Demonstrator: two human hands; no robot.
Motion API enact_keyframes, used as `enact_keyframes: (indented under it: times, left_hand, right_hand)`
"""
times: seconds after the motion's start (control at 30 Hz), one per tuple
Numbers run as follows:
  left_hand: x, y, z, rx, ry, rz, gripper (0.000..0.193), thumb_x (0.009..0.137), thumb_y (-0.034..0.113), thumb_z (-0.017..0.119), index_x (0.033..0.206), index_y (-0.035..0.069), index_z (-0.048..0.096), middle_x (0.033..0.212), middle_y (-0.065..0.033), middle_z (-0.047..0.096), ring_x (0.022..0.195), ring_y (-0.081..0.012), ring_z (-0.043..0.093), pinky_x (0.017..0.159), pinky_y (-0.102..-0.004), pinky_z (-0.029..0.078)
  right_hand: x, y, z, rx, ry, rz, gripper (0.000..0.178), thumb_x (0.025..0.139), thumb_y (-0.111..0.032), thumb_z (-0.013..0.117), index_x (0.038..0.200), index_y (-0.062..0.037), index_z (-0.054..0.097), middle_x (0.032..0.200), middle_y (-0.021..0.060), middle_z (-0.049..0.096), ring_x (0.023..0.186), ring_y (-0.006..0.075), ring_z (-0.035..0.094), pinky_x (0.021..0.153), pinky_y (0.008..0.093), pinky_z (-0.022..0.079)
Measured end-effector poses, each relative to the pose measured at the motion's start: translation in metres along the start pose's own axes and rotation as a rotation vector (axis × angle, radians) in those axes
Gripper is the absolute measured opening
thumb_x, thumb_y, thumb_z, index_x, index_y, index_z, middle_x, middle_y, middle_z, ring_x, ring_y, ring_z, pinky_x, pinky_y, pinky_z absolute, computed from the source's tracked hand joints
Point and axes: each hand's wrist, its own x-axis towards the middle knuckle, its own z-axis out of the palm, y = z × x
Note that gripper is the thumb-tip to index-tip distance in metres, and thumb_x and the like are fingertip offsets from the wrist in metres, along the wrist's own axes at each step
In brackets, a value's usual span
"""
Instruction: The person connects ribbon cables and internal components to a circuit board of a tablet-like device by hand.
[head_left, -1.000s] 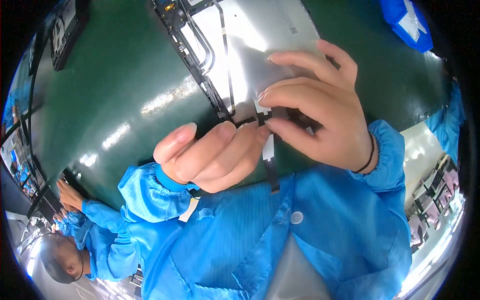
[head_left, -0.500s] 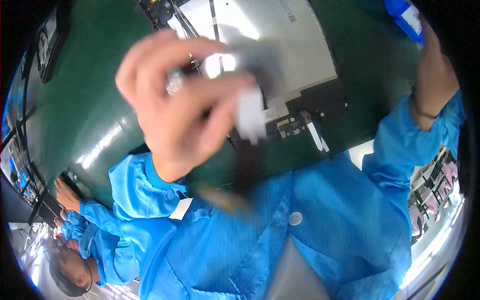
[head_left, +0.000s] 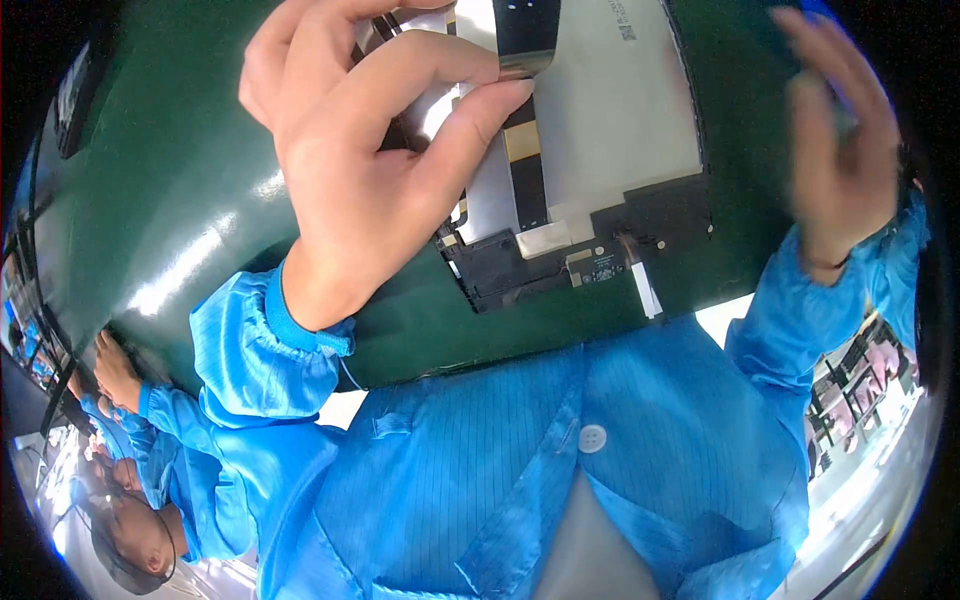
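Currently pinched: a dark strip, its glossy end caught between fingertips over the silver panel; from there it rises to the upper edge of the view.
Left-hand grip: the left hand presses thumb and index finger together on the strip, and covers part of the panel's left side.
Below the fingertips: a dark band with a yellowish section lies along the panel and reaches a pale tape; whether band and strip are one piece, I cannot tell.
Panel's near side: a black border with a small circuit board; beside the board, a white tab juts out toward the person.
Support: a green table, the panel lying flat on it.
Right-hand grip: the right hand, blurred, stands apart from the panel on its right, thumb and fingers spread.
Person: a blue jacket with a white button.
Far left: a co-worker's hand near the table's edge, sleeve blue as well.
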Motion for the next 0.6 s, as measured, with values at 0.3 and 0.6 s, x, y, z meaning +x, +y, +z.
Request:
enact_keyframes:
  times: [0.3,0.6]
  left_hand:
    - [0.001,0.003,0.006,0.164,0.000,0.059,0.025,0.065,0.008,0.083,0.086,0.008,0.070,0.102,-0.0101,0.065,0.108,-0.0279,0.054,0.094,-0.0379,0.040]
    - [-0.003,0.013,0.007,0.146,0.055,0.049,0.031,0.067,0.004,0.079,0.095,0.007,0.067,0.105,-0.0108,0.066,0.108,-0.0298,0.056,0.097,-0.0381,0.039]
  right_hand:
    - [-0.003,-0.080,0.042,0.278,-0.444,-0.343,0.044,0.096,-0.051,0.040,0.096,-0.0138,0.064,0.118,0.0007,0.068,0.128,0.0326,0.050,0.103,0.0484,0.026]
    - [0.018,-0.040,0.042,0.162,-0.511,-0.323,0.034,0.097,-0.033,0.038,0.110,-0.0111,0.061,0.127,0.0052,0.063,0.135,0.0348,0.040,0.107,0.0505,0.022]
